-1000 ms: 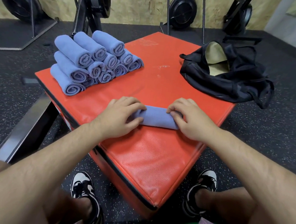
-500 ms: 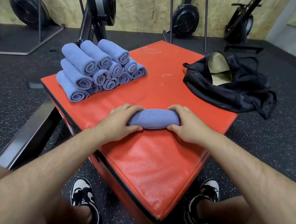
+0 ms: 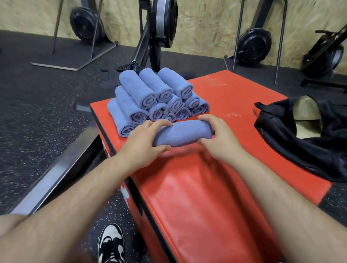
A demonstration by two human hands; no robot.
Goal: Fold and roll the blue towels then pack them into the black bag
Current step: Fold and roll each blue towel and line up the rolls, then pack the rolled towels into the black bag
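Observation:
A rolled blue towel [image 3: 184, 132] is held lengthwise just above the red padded box [image 3: 205, 195]. My left hand [image 3: 145, 141] grips its left end and my right hand [image 3: 217, 138] grips its right end, fingers and thumbs curled round it. Just behind it, touching or nearly so, sits a stack of several rolled blue towels [image 3: 150, 97] at the box's far left corner. The black bag [image 3: 315, 141] lies open at the box's right edge, its tan lining showing.
The box stands on dark speckled rubber floor. A metal rail [image 3: 59, 168] runs along its left side. Rowing machines [image 3: 161, 21] stand against the wooden wall behind. My shoe [image 3: 111, 246] is on the floor under my left arm.
Both hands finished rolling the towel, lifted it off the box and carried it forward and left, up to the stack. The camera tilted up and swung right.

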